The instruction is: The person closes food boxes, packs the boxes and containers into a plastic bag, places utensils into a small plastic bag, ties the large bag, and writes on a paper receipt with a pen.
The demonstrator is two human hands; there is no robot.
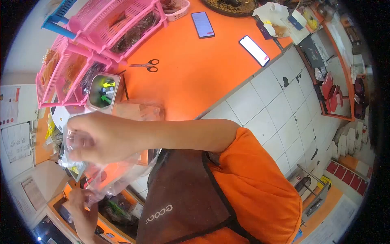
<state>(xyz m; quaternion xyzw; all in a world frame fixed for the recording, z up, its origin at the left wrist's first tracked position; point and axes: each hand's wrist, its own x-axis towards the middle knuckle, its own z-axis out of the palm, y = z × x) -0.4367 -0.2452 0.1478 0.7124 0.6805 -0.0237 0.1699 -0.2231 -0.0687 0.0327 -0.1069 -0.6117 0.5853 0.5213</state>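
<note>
My right hand (101, 136) reaches across from the orange sleeve, with its fingers closed on the upper part of a clear plastic bag (118, 173). Lower down at the left, my left hand (81, 205) pinches the bag's other end. The thin, crumpled film stretches between both hands and partly covers the orange table's edge. Just above my right hand stands a metal container (115, 97) with markers or pens in it. An open drawer (118, 234) with assorted things inside lies below the bag.
Pink tiered baskets (97, 22) with packed goods stand at upper left. Black-handled scissors (148, 65), a dark phone (202, 25) and a second lit phone (254, 51) lie on the orange table (187, 77). White floor tiles (260, 97) and a shelf (341, 93) are at right.
</note>
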